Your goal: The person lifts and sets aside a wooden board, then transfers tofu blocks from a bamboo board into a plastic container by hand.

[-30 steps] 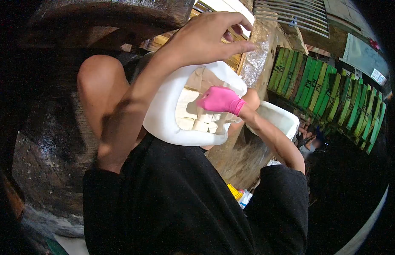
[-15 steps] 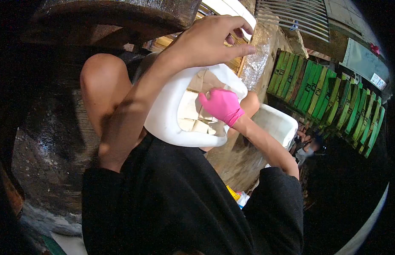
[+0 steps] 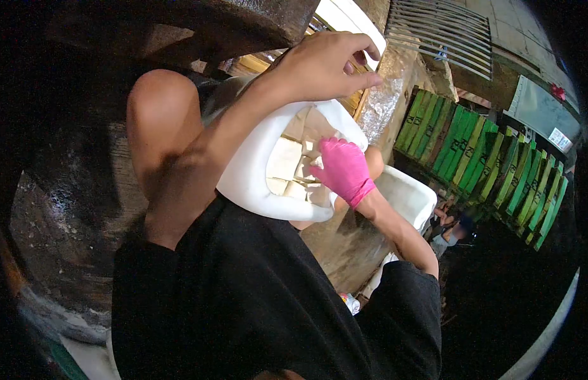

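Left hand (image 3: 335, 66) hangs near white tub (image 3: 250, 193), fingers parted | gloved right hand (image 3: 344, 168) covers some pale blocks (image 3: 284, 158), grip unclear

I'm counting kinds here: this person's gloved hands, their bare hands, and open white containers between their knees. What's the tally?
Gloved hand (right, pink): 1
Bare hand (left): 1
Open white container between the knees: 1
Total: 3

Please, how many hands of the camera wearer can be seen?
2. The bare left hand is in the upper middle of the picture; the pink-gloved right hand is at the opening of the white container. Neither is hidden.
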`<action>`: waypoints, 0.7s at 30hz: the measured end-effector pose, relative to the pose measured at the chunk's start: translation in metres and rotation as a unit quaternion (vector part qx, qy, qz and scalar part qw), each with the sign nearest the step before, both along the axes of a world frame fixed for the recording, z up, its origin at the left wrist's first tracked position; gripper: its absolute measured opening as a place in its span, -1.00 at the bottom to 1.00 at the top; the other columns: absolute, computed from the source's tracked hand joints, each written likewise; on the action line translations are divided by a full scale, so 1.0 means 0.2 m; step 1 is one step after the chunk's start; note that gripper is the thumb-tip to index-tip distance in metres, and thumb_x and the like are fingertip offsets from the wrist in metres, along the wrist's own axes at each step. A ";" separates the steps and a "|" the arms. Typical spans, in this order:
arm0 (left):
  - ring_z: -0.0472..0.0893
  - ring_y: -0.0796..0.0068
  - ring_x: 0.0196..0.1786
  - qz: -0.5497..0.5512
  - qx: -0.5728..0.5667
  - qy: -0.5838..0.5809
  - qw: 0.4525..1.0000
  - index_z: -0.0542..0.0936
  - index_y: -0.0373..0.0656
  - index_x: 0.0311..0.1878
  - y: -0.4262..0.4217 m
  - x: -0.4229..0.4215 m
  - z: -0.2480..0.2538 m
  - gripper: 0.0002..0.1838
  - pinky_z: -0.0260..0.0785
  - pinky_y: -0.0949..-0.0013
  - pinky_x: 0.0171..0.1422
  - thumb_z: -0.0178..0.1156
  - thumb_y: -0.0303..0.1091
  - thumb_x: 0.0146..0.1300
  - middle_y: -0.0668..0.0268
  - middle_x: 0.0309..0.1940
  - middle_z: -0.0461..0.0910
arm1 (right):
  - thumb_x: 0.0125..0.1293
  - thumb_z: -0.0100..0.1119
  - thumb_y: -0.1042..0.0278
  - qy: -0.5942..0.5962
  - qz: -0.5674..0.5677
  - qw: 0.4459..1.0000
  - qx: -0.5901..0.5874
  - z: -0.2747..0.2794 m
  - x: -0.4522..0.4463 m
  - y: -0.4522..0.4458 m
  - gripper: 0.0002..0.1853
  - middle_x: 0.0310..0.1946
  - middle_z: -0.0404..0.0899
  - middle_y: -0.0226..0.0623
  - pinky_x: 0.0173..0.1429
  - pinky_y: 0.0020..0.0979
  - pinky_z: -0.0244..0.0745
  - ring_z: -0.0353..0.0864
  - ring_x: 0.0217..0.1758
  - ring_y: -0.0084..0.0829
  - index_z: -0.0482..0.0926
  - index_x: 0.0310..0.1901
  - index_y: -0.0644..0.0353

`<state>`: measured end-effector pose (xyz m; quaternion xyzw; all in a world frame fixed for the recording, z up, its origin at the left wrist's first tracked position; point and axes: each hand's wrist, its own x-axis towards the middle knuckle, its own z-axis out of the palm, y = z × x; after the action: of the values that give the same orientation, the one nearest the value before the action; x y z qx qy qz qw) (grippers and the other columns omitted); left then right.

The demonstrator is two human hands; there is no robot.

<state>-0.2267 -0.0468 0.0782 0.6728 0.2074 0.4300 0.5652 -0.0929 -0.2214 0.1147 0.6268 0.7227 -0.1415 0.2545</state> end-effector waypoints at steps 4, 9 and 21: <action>0.66 0.35 -0.16 -0.009 -0.029 0.012 0.999 0.57 -0.19 -0.03 -0.01 -0.03 0.03 -0.60 0.53 0.31 -0.10 0.33 -0.14 0.17 0.21 -0.21 0.67 | -0.01 0.22 0.35 -0.024 0.000 1.000 -0.016 -0.04 0.06 -0.01 -0.76 -0.43 0.60 -0.07 -0.27 -0.18 0.54 0.65 -0.34 -0.10 0.54 -0.29 0.27; 0.66 0.35 -0.14 -0.007 -0.026 0.004 1.000 0.57 -0.19 -0.04 -0.02 -0.02 0.02 -0.63 0.54 0.31 -0.08 0.31 -0.15 0.19 0.21 -0.20 0.67 | 0.01 0.16 0.42 -0.014 0.019 1.000 -0.017 -0.03 0.05 0.02 -0.75 -0.44 0.60 -0.09 -0.30 -0.19 0.54 0.65 -0.36 -0.13 0.53 -0.22 0.27; 0.66 0.33 -0.16 -0.008 -0.066 0.026 0.997 0.57 -0.18 -0.04 -0.04 -0.03 0.03 -0.62 0.52 0.27 -0.10 0.30 -0.12 0.20 0.16 -0.22 0.66 | -0.01 0.09 0.58 0.004 -0.048 0.999 0.005 -0.14 0.09 -0.10 -0.68 -0.27 0.57 -0.03 -0.20 -0.16 0.54 0.61 -0.18 -0.07 0.50 -0.14 0.28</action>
<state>-0.2322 -0.0544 0.0842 0.6465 0.2451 0.3930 0.6062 -0.0748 -0.2410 0.0876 0.6617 0.6934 -0.1527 0.2409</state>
